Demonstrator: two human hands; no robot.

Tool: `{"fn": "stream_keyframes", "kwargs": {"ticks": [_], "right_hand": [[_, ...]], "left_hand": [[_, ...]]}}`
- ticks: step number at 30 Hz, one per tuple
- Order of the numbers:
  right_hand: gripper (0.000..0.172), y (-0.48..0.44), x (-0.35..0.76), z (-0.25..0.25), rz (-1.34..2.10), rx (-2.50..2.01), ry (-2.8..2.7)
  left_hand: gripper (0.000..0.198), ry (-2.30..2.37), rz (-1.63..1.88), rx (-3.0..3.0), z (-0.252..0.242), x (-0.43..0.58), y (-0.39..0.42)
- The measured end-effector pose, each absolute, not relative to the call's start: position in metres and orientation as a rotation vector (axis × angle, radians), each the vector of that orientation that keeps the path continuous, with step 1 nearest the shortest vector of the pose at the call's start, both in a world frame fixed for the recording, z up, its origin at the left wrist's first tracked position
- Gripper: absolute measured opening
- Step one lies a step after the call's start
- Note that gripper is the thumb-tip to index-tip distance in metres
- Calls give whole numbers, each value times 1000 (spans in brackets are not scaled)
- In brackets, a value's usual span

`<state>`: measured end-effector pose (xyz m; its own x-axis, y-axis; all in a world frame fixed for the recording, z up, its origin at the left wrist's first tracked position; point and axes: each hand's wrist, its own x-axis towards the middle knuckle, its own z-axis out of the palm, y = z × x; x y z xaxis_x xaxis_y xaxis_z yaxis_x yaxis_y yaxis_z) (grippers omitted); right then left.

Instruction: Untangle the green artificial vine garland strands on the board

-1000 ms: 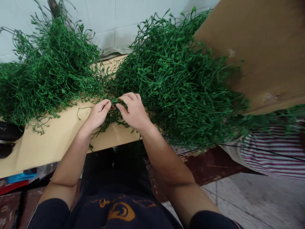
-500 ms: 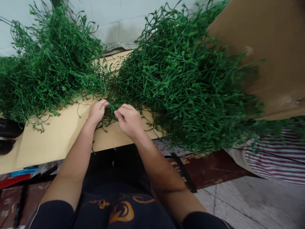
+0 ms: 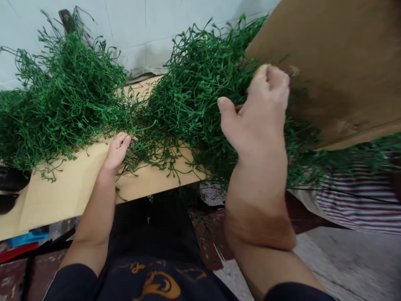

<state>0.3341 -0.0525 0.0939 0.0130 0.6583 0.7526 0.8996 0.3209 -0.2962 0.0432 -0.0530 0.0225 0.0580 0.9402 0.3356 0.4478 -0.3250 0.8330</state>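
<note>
Two heaps of thin green artificial plant stems with small budded tips lie in front of me, a left heap [image 3: 62,100] and a right heap [image 3: 191,92]. My left hand [image 3: 117,150] is closed in a pinch beside the loose stems between the heaps. Thin green stems appear to run from its fingertips. My right hand [image 3: 260,104] is raised over the right heap near the brown cardboard sheet [image 3: 332,71]. Its thumb stands apart from the fingers, and nothing shows in its grasp. Loose stems [image 3: 156,154] spread over the tan cardboard [image 3: 62,196] beneath.
A white tiled wall [image 3: 131,21] stands behind the heaps. Striped red-and-white fabric [image 3: 354,196] shows at the lower right. Black objects [image 3: 12,179] sit at the left edge, with blue [image 3: 28,238] and red [image 3: 19,253] items below the cardboard.
My right hand has left the stems beside my left hand and swung up and right over the right heap. More loose stems lie spread across the cardboard. The camera view has shifted slightly.
</note>
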Motion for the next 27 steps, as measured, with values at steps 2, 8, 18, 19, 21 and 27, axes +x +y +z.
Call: {"fn": "stream_keyframes", "kwargs": {"ticks": [2, 8, 18, 19, 21, 27], "right_hand": [[66, -59, 316, 94, -362, -1409, -1628], [35, -77, 224, 72, 118, -1208, -2065], [33, -119, 217, 78, 209, -836, -2009], [34, -122, 224, 85, 151, -791, -2002], [36, -116, 243, 98, -6, -871, -1968], [41, -63, 293, 103, -352, -1447, -1716]], "left_hand": [[48, 1338, 1202, 1863, 29, 45, -55], [52, 1256, 1154, 1851, 31, 51, -58], [34, 1662, 1442, 1357, 21, 30, -37], [35, 1731, 1513, 1265, 22, 26, -36], [36, 1706, 1571, 1231, 26, 21, -38], [30, 1343, 1446, 1361, 41, 33, -53]]}}
